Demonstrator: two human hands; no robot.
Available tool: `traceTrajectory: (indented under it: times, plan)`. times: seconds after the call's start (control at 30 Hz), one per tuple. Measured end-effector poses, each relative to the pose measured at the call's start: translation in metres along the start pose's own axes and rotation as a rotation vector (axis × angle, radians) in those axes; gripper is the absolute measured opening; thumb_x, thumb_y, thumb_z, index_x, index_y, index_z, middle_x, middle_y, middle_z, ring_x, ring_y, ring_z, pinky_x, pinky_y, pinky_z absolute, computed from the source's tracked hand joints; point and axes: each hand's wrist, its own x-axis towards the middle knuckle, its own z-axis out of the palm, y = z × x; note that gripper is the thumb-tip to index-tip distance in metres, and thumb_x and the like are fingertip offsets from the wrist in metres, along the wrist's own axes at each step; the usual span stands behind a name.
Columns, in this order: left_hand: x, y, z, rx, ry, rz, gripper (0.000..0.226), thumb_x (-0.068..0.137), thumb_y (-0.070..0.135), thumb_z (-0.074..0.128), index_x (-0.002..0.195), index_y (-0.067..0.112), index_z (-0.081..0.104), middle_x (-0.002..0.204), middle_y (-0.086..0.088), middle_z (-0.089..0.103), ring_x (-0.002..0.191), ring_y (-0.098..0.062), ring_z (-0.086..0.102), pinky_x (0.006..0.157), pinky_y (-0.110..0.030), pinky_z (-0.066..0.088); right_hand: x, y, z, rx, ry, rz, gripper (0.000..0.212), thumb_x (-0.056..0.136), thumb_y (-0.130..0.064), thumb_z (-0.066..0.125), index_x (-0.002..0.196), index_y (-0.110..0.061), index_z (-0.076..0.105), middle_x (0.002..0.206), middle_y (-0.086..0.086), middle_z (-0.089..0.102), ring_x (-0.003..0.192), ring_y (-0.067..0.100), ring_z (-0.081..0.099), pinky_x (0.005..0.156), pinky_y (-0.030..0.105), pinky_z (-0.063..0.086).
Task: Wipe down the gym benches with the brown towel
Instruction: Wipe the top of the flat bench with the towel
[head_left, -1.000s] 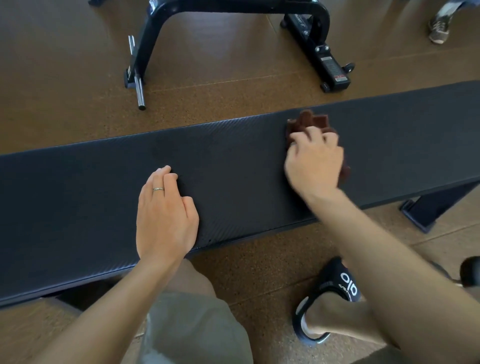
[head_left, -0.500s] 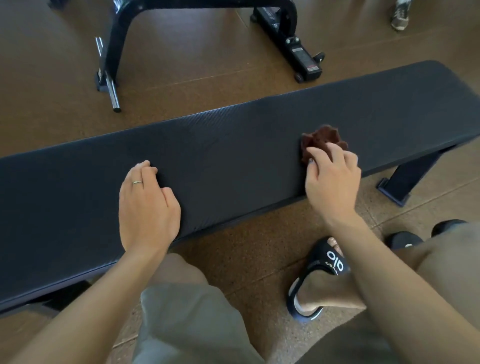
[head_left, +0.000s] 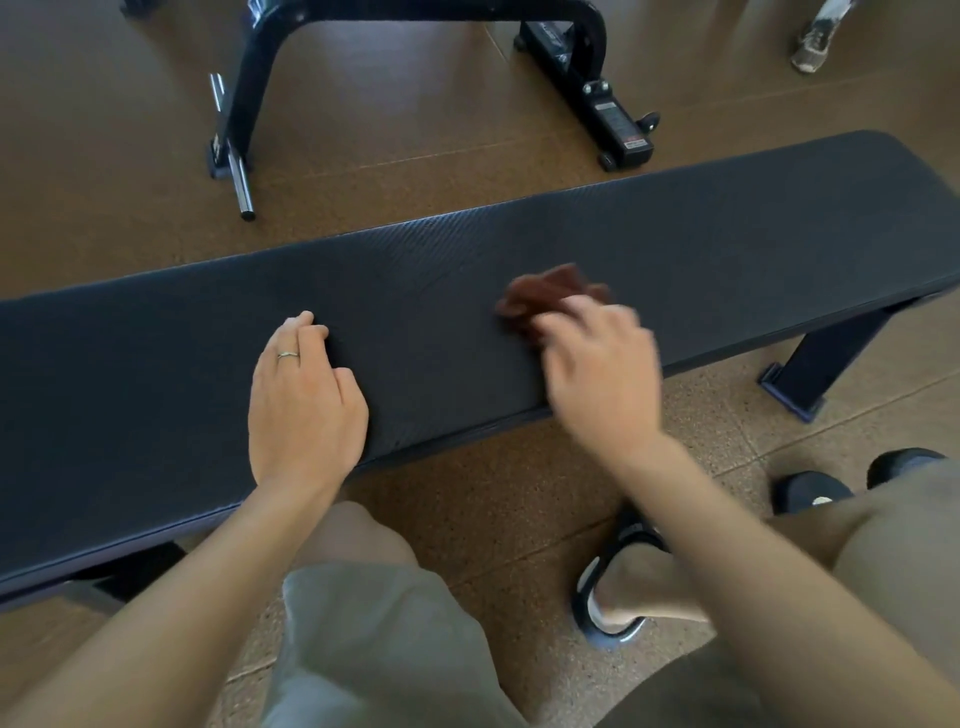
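Head view: brown speckled floor (head_left: 493, 499) carries a long black padded bench, the worktop (head_left: 727, 249), with a black steel frame (head_left: 415, 10) beyond it. Left hand (head_left: 304, 400) lies flat on the pad, fingers relaxed, a ring (head_left: 287, 355) on one. Right hand (head_left: 602, 364), blurred, presses the bunched brown towel (head_left: 550, 293) onto the pad; its fingers look curled over the cloth

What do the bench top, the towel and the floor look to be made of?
Bench top: looks like matte black vinyl or a similar padding cover; fine woven-like texture, rounded edges.
Brown towel: soft cloth, probably terry; crumpled folds, though blurred.
Floor: speckled brown, likely rubber or cork tiles; seams show.
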Motion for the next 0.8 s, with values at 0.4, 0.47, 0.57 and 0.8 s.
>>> traceTrajectory:
  times: [0.4,0.47,0.57,0.8]
  plan:
    - [0.003,-0.005,0.004,-0.076,0.042,-0.036,0.039,0.102,0.007,0.041,0.139,0.007,0.054,0.154,-0.006,0.048,0.146,-0.022,0.039,0.123,-0.043,0.033,0.008,-0.113,0.020,0.283,-0.168,-0.295,0.031,0.101,-0.029,0.049,0.120,-0.027,0.074,0.127,-0.005,0.067,0.118,0.019,0.052,0.098,0.035,0.039]
    - [0.004,-0.003,0.004,-0.069,0.044,-0.034,0.039,0.101,0.007,0.041,0.139,0.007,0.054,0.153,-0.007,0.049,0.146,-0.022,0.039,0.123,-0.044,0.033,0.047,-0.114,0.037,0.238,-0.154,-0.338,0.031,0.101,-0.031,0.050,0.120,-0.027,0.074,0.126,-0.003,0.068,0.117,0.022,0.053,0.099,0.039,0.038]
    - [0.004,-0.002,0.005,-0.033,0.039,-0.026,0.040,0.101,0.007,0.041,0.139,0.005,0.054,0.153,-0.008,0.049,0.145,-0.023,0.040,0.123,-0.043,0.033,0.088,-0.110,0.055,0.153,-0.191,-0.366,0.034,0.102,-0.035,0.048,0.126,-0.028,0.072,0.130,0.000,0.067,0.118,0.028,0.055,0.094,0.043,0.043]
    - [0.004,-0.003,0.007,-0.031,0.051,-0.045,0.040,0.098,0.006,0.041,0.136,0.004,0.055,0.154,-0.007,0.048,0.146,-0.024,0.039,0.123,-0.043,0.033,0.134,0.041,0.039,-0.091,-0.121,0.164,0.039,0.104,-0.035,0.040,0.131,-0.028,0.067,0.142,0.007,0.059,0.122,0.043,0.049,0.094,0.048,0.044]
